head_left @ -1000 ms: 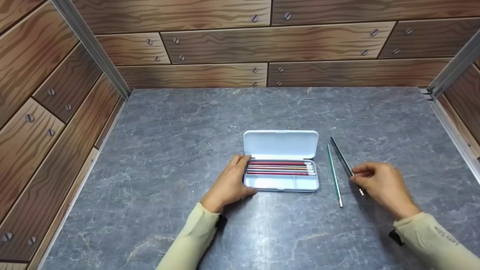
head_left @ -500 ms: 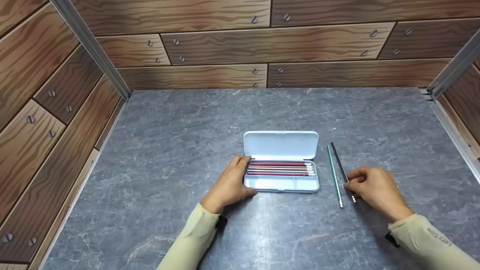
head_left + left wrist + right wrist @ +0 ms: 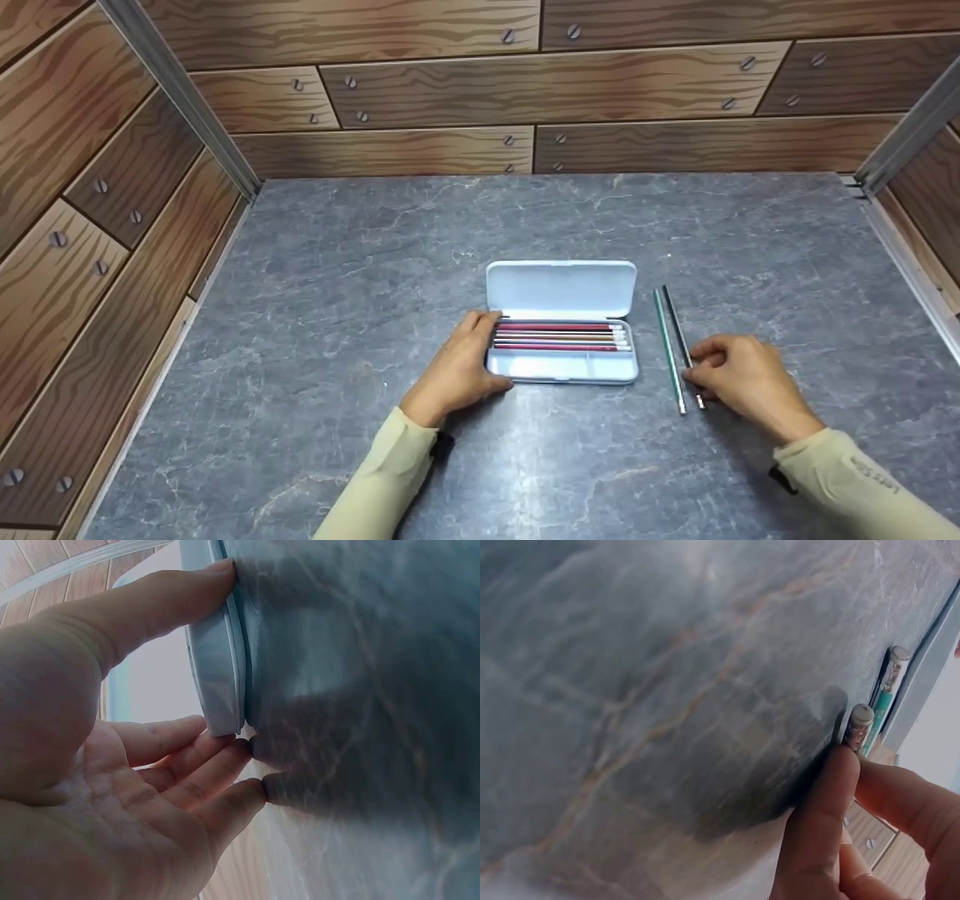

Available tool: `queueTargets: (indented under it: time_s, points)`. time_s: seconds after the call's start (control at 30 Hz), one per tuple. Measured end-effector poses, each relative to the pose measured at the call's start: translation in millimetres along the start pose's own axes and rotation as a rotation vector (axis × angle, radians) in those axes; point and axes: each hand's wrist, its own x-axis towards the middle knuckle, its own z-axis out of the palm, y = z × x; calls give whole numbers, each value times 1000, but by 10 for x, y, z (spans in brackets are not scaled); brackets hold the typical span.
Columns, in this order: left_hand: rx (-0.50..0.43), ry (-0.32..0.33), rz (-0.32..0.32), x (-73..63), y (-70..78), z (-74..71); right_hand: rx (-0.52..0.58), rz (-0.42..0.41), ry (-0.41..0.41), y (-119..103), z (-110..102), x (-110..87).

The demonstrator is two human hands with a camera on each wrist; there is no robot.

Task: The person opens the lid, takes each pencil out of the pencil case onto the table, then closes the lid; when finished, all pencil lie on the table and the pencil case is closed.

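Note:
A pale blue pencil case (image 3: 536, 365) lies with its lid raised in the middle of the head view. Several pencils (image 3: 555, 337), mostly reddish, fill its back compartment, eraser ends to the right. My left hand (image 3: 457, 371) grips the case's left end, thumb at the front and fingers at the back; the left wrist view shows this around the case end (image 3: 216, 667). To the right, my right hand (image 3: 742, 379) pinches a black pencil (image 3: 677, 319) near its eraser end. Just left of it lies a green pencil (image 3: 667, 349), nearly parallel and a narrow gap away.
The front compartment of the case has a small divider (image 3: 589, 365). A grey marbled tabletop (image 3: 375, 255) bears everything. Wood-patterned walls (image 3: 427, 90) close the back and sides, with metal strips (image 3: 180, 97) at the corners.
My right hand has moved left and slightly nearer, bringing the black pencil closer to the green one and more in line with it. The left hand and the case stay put.

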Motion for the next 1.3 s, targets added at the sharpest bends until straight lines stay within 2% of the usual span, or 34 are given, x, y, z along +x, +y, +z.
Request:
queueTargets:
  time_s: [0.3, 0.43, 0.63, 0.9, 1.0, 1.13, 1.3]
  points:
    - [-11, -6, -17, -15, -4, -12, -2, -32, 8, -16, 14, -3]
    - [-4, -5, -15, -11, -5, -13, -1, -59, 65, -62, 21, 16]
    - [2, 3, 4, -8, -1, -19, -39, -207, 243, -220, 112, 84]
    - [-2, 12, 10, -5, 23, -25, 92, -386, 291, -489, 295, 163]
    - [3, 7, 4, -1, 31, -28, 109, -463, 319, -559, 370, 194]
    - [9, 9, 1, 2, 27, -28, 82, -514, 311, -605, 443, 242]
    - [12, 5, -1, -8, 10, -21, 21, -524, 200, -617, 502, 285]
